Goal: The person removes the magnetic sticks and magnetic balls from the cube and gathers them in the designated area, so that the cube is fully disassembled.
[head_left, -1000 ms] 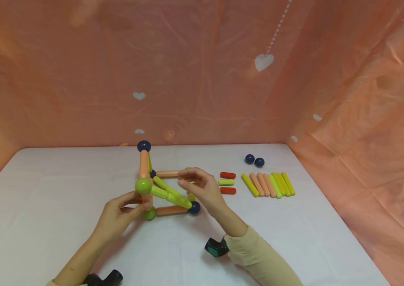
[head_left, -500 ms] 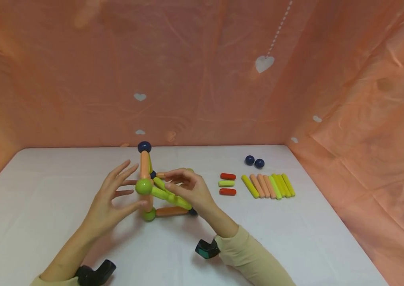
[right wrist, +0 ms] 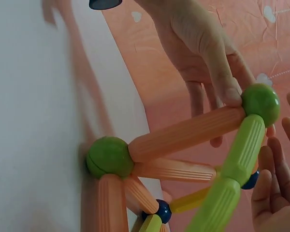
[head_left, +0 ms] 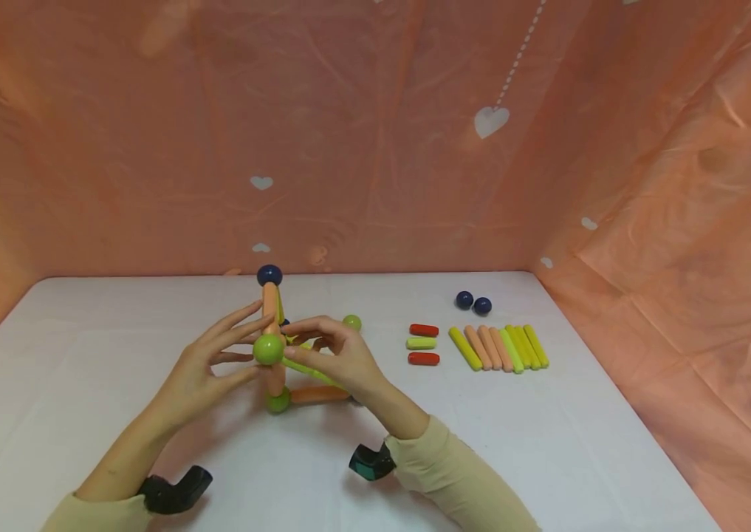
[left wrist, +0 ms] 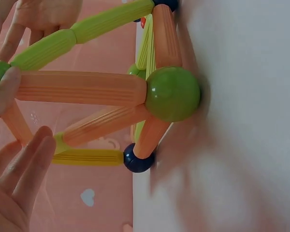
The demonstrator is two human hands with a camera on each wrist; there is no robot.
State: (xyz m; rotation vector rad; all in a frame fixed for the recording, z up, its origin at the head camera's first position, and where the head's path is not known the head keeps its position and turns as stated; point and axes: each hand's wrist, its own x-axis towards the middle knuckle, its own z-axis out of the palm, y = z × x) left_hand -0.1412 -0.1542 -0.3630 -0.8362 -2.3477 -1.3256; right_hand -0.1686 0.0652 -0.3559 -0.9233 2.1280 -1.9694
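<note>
A frame of magnetic rods and balls stands on the table: a dark blue ball (head_left: pixel 269 275) on top, a green ball (head_left: pixel 269 349) midway and another low green ball (head_left: pixel 278 401), joined by peach rods (head_left: pixel 318 394) and light green rods (right wrist: pixel 238 159). My left hand (head_left: pixel 196 373) pinches the midway green ball, its thumb against the ball and peach rod end in the right wrist view, other fingers extended behind. Close to that ball's right side, my right hand (head_left: pixel 345 362) has loosely bent fingers, apart from the ball in the right wrist view. It hides part of the frame.
To the right lie two red short rods (head_left: pixel 424 359) with a yellow-green short rod (head_left: pixel 422 343) between them. Farther right is a row of long yellow, peach and green rods (head_left: pixel 498 349). Two dark blue balls (head_left: pixel 473 302) sit behind. An orange cloth (head_left: pixel 375 148) hangs beyond the white table (head_left: pixel 588 443).
My left hand let go of the lower upright rod, spread its fingers, then took hold of the midway green ball. My right hand moved left along the green rods toward that ball.
</note>
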